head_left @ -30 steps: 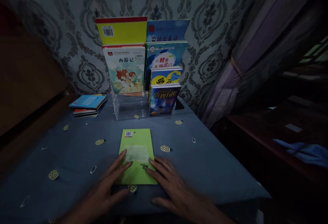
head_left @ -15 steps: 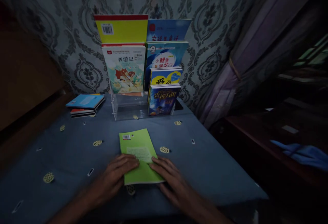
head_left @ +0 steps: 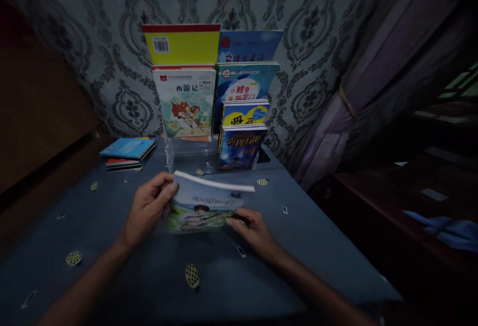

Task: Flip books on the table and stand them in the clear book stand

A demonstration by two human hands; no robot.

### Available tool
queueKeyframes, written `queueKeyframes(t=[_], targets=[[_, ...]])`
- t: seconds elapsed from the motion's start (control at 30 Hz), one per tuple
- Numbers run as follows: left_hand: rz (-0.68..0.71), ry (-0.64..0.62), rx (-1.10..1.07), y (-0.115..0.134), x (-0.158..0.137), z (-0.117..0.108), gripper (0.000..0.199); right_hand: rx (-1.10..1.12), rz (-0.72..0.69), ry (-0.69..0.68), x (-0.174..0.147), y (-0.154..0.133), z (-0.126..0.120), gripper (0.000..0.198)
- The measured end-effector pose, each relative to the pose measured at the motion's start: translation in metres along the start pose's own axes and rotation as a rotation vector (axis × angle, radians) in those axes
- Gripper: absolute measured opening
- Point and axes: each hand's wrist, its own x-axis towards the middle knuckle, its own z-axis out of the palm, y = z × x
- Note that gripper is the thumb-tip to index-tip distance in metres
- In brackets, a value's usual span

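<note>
one paperback (head_left: 211,206) is held up between the two hands, over the near half of the table (head_left: 149,286) and just in front of a clear acrylic book stand (head_left: 172,154). its cover faces the wearer – pale blue above, green below, with a dark-haired figure – though the picture blurs there and the lettering cannot be read. the white page edges run along its top, sloping down to the right.

the left hand (head_left: 149,209) is closed on the upper left side of the paperback, thumb pressed on the cover and fingers curled round behind. the right hand (head_left: 256,229) is nearly closed at the lower right corner, thumb against the cover; how far its fingers reach behind cannot be told. the paperback thus lies between the hands, touching both.

six book covers show in the stand. two are in the left column: a yellow back cover with a barcode (head_left: 184,47) and 西游记 (head_left: 186,109). four are in the right: a blue book (head_left: 250,45), 小鲤鱼跳龙门 (head_left: 257,84), a yellow-and-blue book (head_left: 233,112) and a dark blue book (head_left: 241,149). extra edges show behind some of them, too tight to count.

one stack of books (head_left: 129,149) lies at the table's far left – at least three, blue on top. one curtain (head_left: 321,132) hangs to the right, tied once.
</note>
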Motion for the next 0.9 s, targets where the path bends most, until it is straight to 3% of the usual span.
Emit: queueKeyframes(t=[0.17,0.27,0.33,0.43,0.53,0.67,0.77,0.9], targets=[[-0.110,0.096,-0.151,-0.040,0.039,-0.006,0.046,0.218,0.158,-0.036,0.023,0.004,0.008,0.035],[-0.181,0.104,-0.046,-0.082,0.056,-0.009,0.047,0.238,0.255,0.012,0.034,0.021,0.012,0.037],[-0.207,0.079,0.157,-0.107,0.061,-0.011,0.037,0.140,0.298,0.054,0.040,0.031,0.012,0.032],[-0.167,0.033,0.372,-0.127,0.062,-0.015,0.025,-0.184,0.297,0.057,0.047,0.035,0.010,0.015],[-0.103,-0.073,0.775,-0.126,0.059,-0.016,0.025,-0.437,0.256,0.004,0.051,0.031,0.008,0.007],[-0.129,-0.162,1.243,-0.113,0.052,-0.010,0.028,-0.560,0.243,-0.047,0.053,0.029,0.007,0.016],[-0.049,-0.162,1.410,-0.106,0.048,-0.005,0.027,-0.652,0.172,-0.044,0.057,0.033,0.007,0.019],[0.111,-0.196,1.438,-0.110,0.048,-0.004,0.026,-0.720,0.004,-0.051,0.069,0.043,0.008,0.021]])
